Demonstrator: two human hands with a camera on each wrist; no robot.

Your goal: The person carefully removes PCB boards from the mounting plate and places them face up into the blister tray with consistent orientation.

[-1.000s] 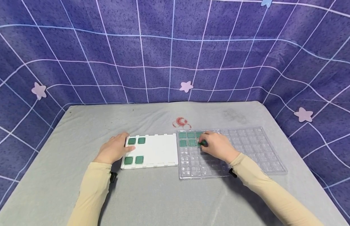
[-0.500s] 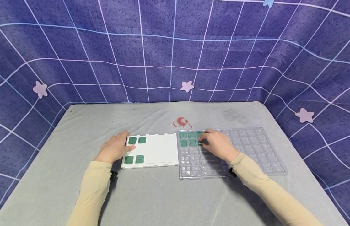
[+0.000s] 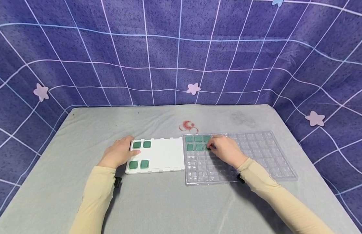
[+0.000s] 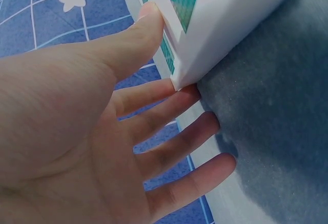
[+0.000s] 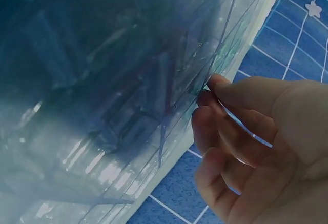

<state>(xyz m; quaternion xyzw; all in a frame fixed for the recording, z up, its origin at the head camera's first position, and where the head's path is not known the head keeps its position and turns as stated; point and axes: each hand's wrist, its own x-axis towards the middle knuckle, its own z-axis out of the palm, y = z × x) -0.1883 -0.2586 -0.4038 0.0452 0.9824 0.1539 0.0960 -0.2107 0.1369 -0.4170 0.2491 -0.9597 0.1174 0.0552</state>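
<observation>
A white tray (image 3: 166, 152) bearing several square green chips, such as a chip (image 3: 144, 164), lies left of centre. My left hand (image 3: 118, 152) is at its left end in the head view. The left thumb (image 4: 149, 16) rests over the top, and straight, spread fingers touch the corner and the table. Right of the white tray, and against it, lies a clear plastic tray (image 3: 198, 174) of square pockets. Its far left pockets hold several green chips. Beside them my right hand (image 3: 226, 149) pinches a green chip (image 3: 208, 147) low at a second-row pocket; the fingers partly hide it.
A grey cloth (image 3: 151, 201) covers the table. Behind the trays is a red mark (image 3: 187, 125) on the cloth. A blue gridded curtain (image 3: 157, 55) with star shapes surrounds the back and sides.
The chip in my right fingers was raised and tilted; it is now lower at the pocket, mostly under the fingertips. My left hand and both trays have stayed in place.
</observation>
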